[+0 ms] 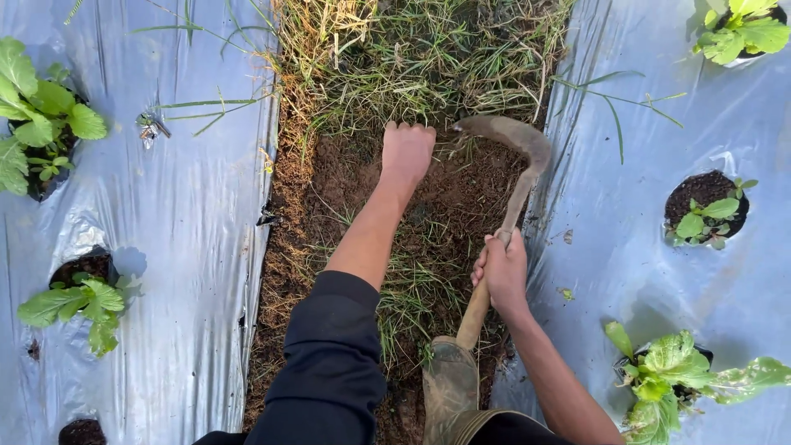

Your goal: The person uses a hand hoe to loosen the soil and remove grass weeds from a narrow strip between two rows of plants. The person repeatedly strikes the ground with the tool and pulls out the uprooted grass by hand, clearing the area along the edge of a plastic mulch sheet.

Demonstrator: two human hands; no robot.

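My left hand (405, 152) is closed in a fist, knuckles up, pressed down on grass at the far edge of a bare soil patch (461, 198); what it holds is hidden under the fingers. My right hand (501, 272) grips the wooden handle of a curved sickle (515, 148). Its rusty blade arcs from the right toward my left fist, and its tip lies just right of that fist. A strip of grass and dry straw (420, 58) runs between two sheets of silver plastic mulch (189, 206).
A muddy rubber boot (449, 383) stands in the furrow below the sickle handle. Leafy green seedlings grow in holes in the plastic: left (37, 115), lower left (82, 305), right (704, 216), lower right (667, 379) and top right (741, 29).
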